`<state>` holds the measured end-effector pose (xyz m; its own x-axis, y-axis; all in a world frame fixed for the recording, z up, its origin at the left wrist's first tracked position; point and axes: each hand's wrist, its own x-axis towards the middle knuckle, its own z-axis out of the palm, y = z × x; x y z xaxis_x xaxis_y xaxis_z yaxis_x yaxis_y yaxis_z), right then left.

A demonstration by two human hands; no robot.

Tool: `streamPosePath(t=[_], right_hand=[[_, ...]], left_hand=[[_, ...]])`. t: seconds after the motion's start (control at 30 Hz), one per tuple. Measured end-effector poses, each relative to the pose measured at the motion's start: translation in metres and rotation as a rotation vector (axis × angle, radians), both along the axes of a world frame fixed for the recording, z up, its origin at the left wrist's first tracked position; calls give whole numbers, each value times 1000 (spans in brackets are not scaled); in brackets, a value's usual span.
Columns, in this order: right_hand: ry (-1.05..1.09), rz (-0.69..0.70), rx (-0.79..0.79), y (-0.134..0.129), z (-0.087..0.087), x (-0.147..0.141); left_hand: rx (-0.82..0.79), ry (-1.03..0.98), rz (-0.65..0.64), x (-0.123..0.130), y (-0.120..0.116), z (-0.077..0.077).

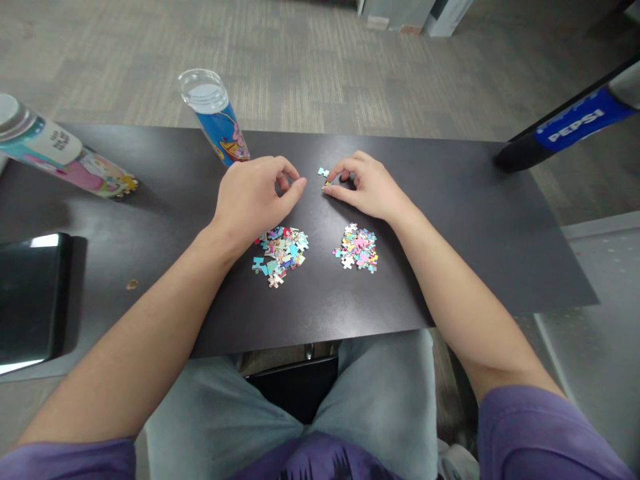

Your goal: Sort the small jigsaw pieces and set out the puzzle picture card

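Two heaps of small jigsaw pieces lie on the dark table, a left pile (283, 253) and a right pile (357, 248). Beyond the right pile, my right hand (367, 183) pinches a small yellowish puzzle piece (327, 185) between thumb and index finger. A light blue piece (323, 172) lies just past those fingertips. My left hand (263, 190) hovers above the far side of the left pile, its fingers curled and the thumb stretched toward the right. Between its thumb and fingertips a gap shows, with nothing visible in it.
An open clear tube with a blue picture wrap (220, 127) stands behind my left hand. Farther left is a capped pink and teal tube (70, 157), with a black glossy device (33, 300) nearer. A Pepsi bottle-shaped object (570, 127) stands at the right back.
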<state>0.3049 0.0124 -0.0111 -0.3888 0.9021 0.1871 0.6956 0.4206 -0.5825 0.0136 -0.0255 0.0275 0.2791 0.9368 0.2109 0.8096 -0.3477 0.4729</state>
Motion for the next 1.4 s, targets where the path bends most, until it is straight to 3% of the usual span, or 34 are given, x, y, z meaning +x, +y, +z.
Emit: streamPosePath(t=[0.17, 0.33, 0.4, 0.53, 0.63, 0.73, 0.97, 1.03, 1.23, 1.33, 1.4], right_hand=[[20, 131, -93, -1, 15, 11], [0, 368, -389, -4, 41, 37], [41, 304, -365, -5, 41, 39], [118, -36, -33, -3, 20, 19], [10, -39, 19, 0, 2, 4], [-48, 52, 54, -1, -4, 1], [67, 514, -83, -18, 12, -9], [101, 562, -114, -19, 15, -11], [64, 313, 41, -15, 38, 15], [-88, 275, 39, -44, 48, 25], [-176, 219, 42, -78, 43, 20]], left_hand=[[-17, 7, -8, -1, 0, 2], [-21, 1, -1, -1, 0, 3], [-22, -7, 0, -1, 1, 2], [-34, -31, 30, -2, 2, 1], [-37, -38, 37, -3, 2, -1], [20, -67, 41, -4, 5, -7], [173, -193, 1, -11, 20, -27], [178, -202, -6, -12, 22, -29], [284, -261, -56, -13, 26, -35], [310, -298, -60, -14, 28, -37], [311, -305, -54, -13, 28, -36]])
